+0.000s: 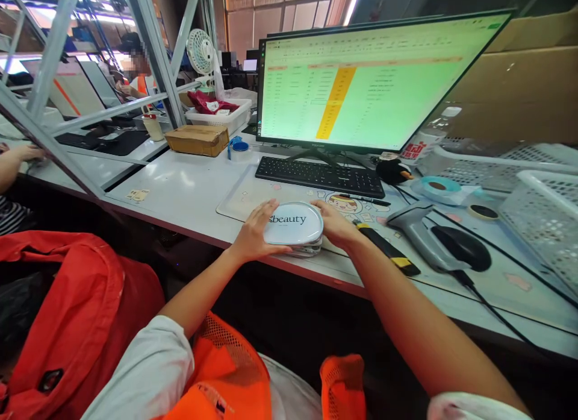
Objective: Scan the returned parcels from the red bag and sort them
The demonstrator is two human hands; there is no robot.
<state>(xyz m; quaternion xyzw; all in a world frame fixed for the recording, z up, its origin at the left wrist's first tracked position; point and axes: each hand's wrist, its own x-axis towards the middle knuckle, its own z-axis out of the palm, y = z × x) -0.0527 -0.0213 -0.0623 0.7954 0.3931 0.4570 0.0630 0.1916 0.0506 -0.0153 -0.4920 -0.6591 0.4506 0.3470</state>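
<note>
Between my two hands is an oval case (293, 224) with a white lid that reads "beauty" and a clear lower part, at the front edge of the desk. My left hand (258, 232) grips its left side, thumb along the near edge and fingers on the far left rim. On the right side, my right hand (335, 222) holds it, with the fingers partly hidden behind the lid. Under and beyond the case lies a pale desk mat (239, 194) with cartoon prints. A black keyboard (318, 176) sits just behind it.
A monitor (361, 88) stands behind the keyboard. To the right lie a yellow-black box cutter (388, 249), a grey barcode scanner (419, 236), a black mouse (460, 248) and white baskets (542, 227). A cardboard box (197, 140) is at the back left. A red bag (85, 311) is beside me.
</note>
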